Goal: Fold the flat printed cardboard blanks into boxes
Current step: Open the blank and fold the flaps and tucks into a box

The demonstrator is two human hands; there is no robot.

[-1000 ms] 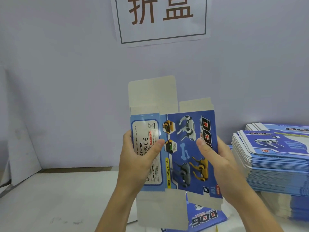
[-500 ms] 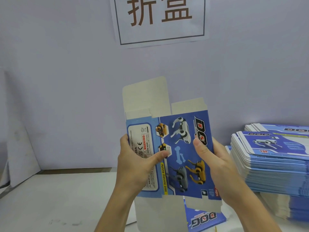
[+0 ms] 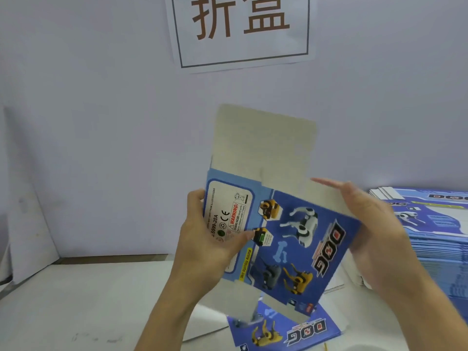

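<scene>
I hold a blue printed cardboard blank (image 3: 298,239) with robot-dog pictures upright above the table, half opened into a sleeve, its grey flaps sticking up and down. My left hand (image 3: 210,239) grips its left panel, thumb across the white warning label. My right hand (image 3: 364,219) is at the blank's right edge with straight fingers reaching behind the upper grey flap. A tall stack of flat blanks (image 3: 435,239) stands at the right.
Another printed piece (image 3: 286,330) lies on the white table (image 3: 76,300) under the held blank. A white sign with brown characters (image 3: 240,29) hangs on the pale wall. A grey board (image 3: 27,224) leans at the left.
The blank has swung open and tilted, its right panel turning toward me. My right hand let go of the front face and moved up to the right edge with fingers straightened.
</scene>
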